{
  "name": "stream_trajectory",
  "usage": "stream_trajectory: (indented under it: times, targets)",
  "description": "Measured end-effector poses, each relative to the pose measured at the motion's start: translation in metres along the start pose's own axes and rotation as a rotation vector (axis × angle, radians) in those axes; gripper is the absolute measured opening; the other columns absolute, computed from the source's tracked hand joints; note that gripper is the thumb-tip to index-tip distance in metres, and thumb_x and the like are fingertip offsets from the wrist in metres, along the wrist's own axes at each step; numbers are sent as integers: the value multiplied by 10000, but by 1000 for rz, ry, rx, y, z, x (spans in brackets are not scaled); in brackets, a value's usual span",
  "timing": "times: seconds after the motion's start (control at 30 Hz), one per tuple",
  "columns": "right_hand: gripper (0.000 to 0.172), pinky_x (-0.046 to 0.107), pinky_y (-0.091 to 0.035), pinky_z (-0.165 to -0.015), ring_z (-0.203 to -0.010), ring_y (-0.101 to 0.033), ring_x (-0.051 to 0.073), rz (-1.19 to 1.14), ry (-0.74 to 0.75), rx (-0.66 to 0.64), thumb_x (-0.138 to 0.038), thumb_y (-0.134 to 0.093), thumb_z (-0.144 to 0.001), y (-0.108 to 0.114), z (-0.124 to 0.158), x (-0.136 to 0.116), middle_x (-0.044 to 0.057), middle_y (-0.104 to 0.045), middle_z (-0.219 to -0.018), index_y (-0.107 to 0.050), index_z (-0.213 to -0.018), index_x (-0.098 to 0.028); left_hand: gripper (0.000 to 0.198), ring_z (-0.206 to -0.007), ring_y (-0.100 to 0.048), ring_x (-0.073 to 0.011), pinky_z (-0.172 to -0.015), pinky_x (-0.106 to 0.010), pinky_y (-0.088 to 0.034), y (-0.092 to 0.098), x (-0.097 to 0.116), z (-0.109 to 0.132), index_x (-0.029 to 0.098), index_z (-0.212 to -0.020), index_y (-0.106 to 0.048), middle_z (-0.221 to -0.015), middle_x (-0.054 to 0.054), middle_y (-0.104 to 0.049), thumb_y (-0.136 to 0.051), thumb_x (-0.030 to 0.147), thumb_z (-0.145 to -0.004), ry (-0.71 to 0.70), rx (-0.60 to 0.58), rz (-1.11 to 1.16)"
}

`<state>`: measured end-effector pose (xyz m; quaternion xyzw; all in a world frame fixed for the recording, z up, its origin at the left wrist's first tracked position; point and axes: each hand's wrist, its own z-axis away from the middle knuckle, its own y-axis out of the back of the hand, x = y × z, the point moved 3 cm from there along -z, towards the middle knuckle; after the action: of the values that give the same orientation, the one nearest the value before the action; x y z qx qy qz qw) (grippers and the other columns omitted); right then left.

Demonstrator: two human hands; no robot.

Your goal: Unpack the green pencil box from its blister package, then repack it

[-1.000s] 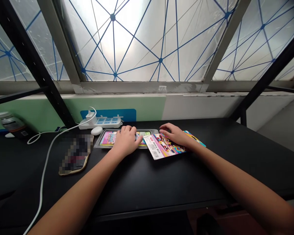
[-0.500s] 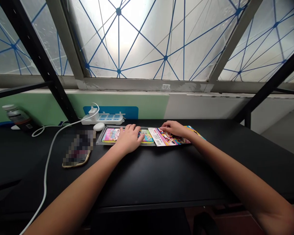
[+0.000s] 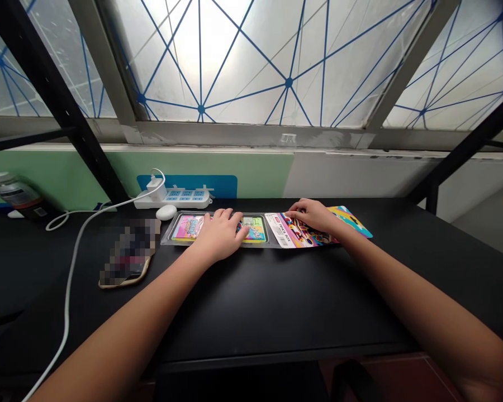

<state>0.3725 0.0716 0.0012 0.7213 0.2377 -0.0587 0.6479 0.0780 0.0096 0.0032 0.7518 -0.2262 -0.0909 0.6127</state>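
Observation:
My left hand (image 3: 221,234) lies with fingers spread over a clear plastic blister tray (image 3: 167,239). Bright picture packets show on both sides of that hand: a pink one (image 3: 184,228) to its left and a yellow-green and blue one (image 3: 256,229) to its right. Right of them, a colourful printed backing card (image 3: 283,231) with a barcode and lettering sticks out beyond the tray. On this card rests my right hand (image 3: 314,215), its fingers bent and closed against the card. My right hand and forearm cover part of the card's middle.
A phone (image 3: 129,254) lies left of the tray, its screen blurred out. Behind it are a white oval case (image 3: 166,212) and a power strip (image 3: 188,198) with a plugged-in charger. A white cable (image 3: 73,268) runs down the left side. A bottle (image 3: 17,192) leans at far left.
My right hand has slid the printed card rightward, baring more of the tray's right end. My left hand stays spread on the tray. The view has shifted slightly.

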Motion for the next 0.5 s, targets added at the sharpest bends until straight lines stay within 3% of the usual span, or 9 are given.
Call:
stream_trajectory:
  times: [0.17, 0.37, 0.5]
  targets:
    - [349, 342, -466, -789, -918, -642, 252, -22, -10, 43, -553, -603, -848, 1, 3, -9, 59, -714, -971, -763, -859, -243, 400, -1342, -439, -363, -1063, -629, -318, -2, -1, -1, 243, -1275, -573, -1414, -144, -560, -393, 467, -997, 18, 27, 74]
    - [318, 335, -471, -791, -917, -639, 241, -61, -23, 69, -497, -565, -895, -15, 10, -39, 68, -699, -993, -734, -857, -230, 322, -1380, -394, -338, -1131, -718, -84, -3, 4, -1, 247, -1223, -586, -1421, -132, -559, -435, 417, -995, 79, 113, 267]
    - [321, 327, -472, -775, -894, -640, 229, -82, -16, 39, -473, -510, -939, -29, 10, -61, 73, -690, -976, -707, -890, -225, 342, -1348, -443, -318, -1152, -656, -164, 3, 18, -1, 257, -1206, -602, -1362, -92, -612, -475, 477, -978, 84, 169, 471]
